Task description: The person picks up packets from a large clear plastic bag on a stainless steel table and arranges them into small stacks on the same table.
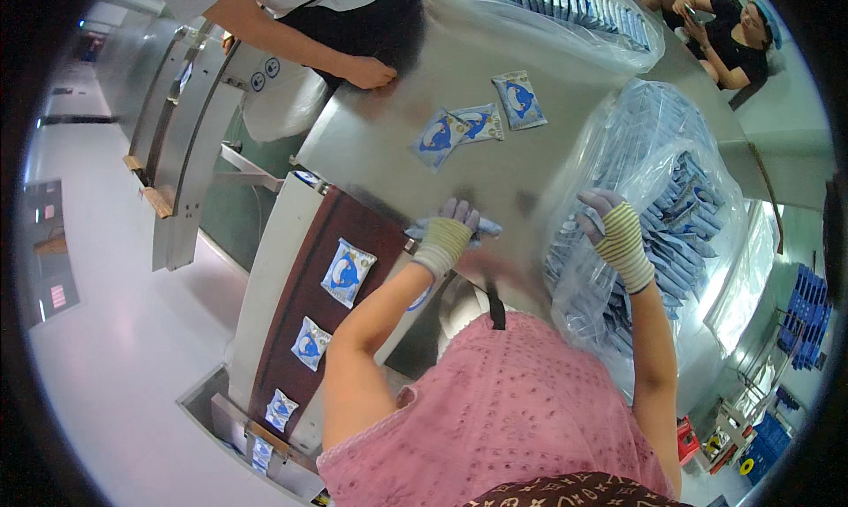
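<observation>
My left hand (448,233), in a glove striped yellow-green at the palm, is closed over small blue-and-white packets (484,229) where the belt meets the steel table. Their ends stick out on both sides of the fingers. At the left rim of a clear plastic bag (579,167), my right hand (618,238) has its gloved fingers bent; what lies in them is hard to make out. Rows of similar packets (676,220) fill that bag. Farther along the steel table (380,145) lie three loose packets (519,101), two of them overlapping.
A dark red conveyor belt (305,282) at left carries several spaced packets (349,273). Across the table, another person's hand (367,72) rests near the edge. A second filled bag (565,12) stands at the far side. Another person (729,39) sits at far right. Blue crates (806,317) stand right.
</observation>
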{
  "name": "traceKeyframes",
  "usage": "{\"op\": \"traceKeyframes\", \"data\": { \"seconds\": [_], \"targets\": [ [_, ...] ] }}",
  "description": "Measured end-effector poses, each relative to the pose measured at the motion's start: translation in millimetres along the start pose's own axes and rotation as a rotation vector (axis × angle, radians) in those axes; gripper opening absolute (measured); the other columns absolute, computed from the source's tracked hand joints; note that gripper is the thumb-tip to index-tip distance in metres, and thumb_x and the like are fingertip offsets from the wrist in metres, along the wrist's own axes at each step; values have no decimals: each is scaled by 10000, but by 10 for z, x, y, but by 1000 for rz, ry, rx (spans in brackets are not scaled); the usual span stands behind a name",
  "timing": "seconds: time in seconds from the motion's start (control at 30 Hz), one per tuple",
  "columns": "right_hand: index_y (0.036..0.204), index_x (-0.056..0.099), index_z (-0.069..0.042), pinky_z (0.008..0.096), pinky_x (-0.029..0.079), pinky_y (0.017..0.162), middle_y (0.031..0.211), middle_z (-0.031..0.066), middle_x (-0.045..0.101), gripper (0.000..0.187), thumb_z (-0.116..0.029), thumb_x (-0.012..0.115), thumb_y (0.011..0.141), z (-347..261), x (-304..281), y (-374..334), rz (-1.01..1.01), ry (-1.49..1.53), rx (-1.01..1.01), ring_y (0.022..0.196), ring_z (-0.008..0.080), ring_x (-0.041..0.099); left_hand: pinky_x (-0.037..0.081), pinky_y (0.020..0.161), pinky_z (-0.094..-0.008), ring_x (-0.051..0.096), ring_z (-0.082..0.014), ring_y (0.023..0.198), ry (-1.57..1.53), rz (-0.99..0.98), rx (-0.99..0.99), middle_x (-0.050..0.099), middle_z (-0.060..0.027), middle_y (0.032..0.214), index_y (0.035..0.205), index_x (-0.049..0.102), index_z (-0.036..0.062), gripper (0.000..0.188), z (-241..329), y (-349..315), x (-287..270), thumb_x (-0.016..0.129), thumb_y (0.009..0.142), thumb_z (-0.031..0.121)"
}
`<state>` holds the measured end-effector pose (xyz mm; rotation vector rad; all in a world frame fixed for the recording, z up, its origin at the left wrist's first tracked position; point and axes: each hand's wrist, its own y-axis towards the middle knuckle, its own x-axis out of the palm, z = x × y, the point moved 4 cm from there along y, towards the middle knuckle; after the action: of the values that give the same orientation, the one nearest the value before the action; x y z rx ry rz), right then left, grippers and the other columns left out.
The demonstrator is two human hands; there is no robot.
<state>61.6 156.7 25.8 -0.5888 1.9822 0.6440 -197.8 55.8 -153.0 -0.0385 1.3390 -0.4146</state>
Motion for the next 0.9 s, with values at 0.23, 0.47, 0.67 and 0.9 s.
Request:
{"op": "traceKeyframes", "data": {
  "seconds": [0.23,0.47,0.67,0.9],
  "targets": [
    [1120,625,-87,439,485,854,1025,141,654,326,-209,690,825,11,146,9,-113,-12,47,971,341,609,495,837,-473,622,-417,951,-494,-93,-146,654,-244,1067,1053,629,-5,430,-670,572,-553,732,732,261],
    [1147,618,-93,438,486,860,1102,129,637,341,-215,674,833,117,32,-134,-175,-3,37,995,328,607,503,832,-458,644,-391,936,-720,-81,-311,646,-299,1000,1159,564,-30,700,-1057,1066,-862,818,625,345],
    [1017,657,-35,416,488,837,989,159,673,225,-226,619,903,1337,-1200,-463,333,-87,351,927,339,637,500,848,-479,598,-448,984,-117,-34,-94,601,-283,1089,1257,523,63,729,-285,935,-680,806,626,292],
    [1146,669,-24,443,424,982,1143,255,638,570,-490,376,996,2853,-1516,-1156,-162,-143,897,1079,397,600,517,851,-366,594,-273,1035,-1382,33,81,545,-123,1244,1400,382,67,784,644,1103,-1427,770,719,83]
  ]
}}
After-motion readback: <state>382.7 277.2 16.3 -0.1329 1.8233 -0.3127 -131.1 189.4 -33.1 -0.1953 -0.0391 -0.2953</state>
